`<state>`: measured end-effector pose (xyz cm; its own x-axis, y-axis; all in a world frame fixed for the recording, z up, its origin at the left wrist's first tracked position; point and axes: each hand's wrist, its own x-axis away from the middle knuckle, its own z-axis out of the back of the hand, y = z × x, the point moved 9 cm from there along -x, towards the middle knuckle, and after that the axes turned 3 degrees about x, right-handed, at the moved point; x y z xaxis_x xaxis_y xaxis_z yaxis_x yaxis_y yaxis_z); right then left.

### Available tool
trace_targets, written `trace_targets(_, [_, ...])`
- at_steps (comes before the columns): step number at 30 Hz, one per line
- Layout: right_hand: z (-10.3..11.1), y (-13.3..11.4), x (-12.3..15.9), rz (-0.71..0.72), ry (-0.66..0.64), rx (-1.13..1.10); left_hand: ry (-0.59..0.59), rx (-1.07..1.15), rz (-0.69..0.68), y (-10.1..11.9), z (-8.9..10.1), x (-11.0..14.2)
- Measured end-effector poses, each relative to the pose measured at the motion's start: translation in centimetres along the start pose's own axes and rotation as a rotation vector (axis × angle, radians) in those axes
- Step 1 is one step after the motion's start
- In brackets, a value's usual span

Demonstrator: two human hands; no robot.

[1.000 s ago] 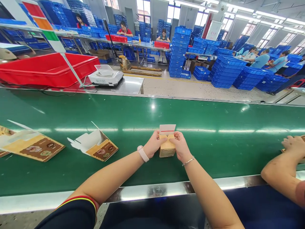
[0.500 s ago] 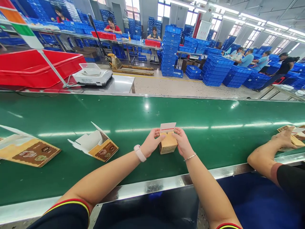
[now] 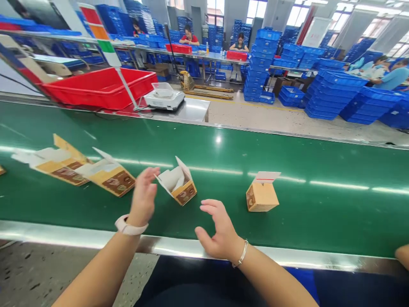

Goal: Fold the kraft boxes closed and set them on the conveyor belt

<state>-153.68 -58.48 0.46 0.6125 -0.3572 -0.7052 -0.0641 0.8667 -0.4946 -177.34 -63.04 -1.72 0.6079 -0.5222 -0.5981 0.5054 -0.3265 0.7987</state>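
Between my two hands, an opened carton with raised white flaps sits tilted on the green belt. My left hand, a little blurred, is at its left side with fingers spread; I cannot tell whether the fingertips touch a flap. My right hand is held apart from the carton, to its lower right, thumb and fingers wide with nothing in them. Farther right stands a small tan box, its top folded in and one white flap with a red line upright.
More opened cartons, one nearer and one behind it, lie left on the belt. Beyond the belt are a red bin, a white scale and stacked blue crates. A co-worker's arm shows at the right edge.
Both hands have let go of the small tan box and moved left to the opened carton. The view has turned left, and the belt's cartons appear farther right.
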Motion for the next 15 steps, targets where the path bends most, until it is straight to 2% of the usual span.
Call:
trace_targets(2, [-2.8, 1.2, -0.6, 0.007, -0.107, 0.045, -0.121, 0.053, 0.083, -1.1, -1.8, 1.3])
trace_targets(5, [-4.7, 4.2, -1.8, -0.022, -0.153, 0.118, -0.209, 0.002, -0.003, 0.1, -3.6, 2.8])
trace_targets(8, [-5.0, 6.4, -3.0, -0.03, -0.186, 0.102, -0.242, -0.166, -0.167, 1.6, -4.4, 3.4])
trace_targets(11, [-4.9, 7.4, -4.3, -0.036, -0.234, 0.099, -0.259, -0.28, -0.297, 2.3, -4.9, 3.4])
trace_targets(15, [-4.5, 7.5, -5.3, -0.031, -0.258, 0.067, -0.358, -0.299, -0.354, 2.3, -6.5, 3.0])
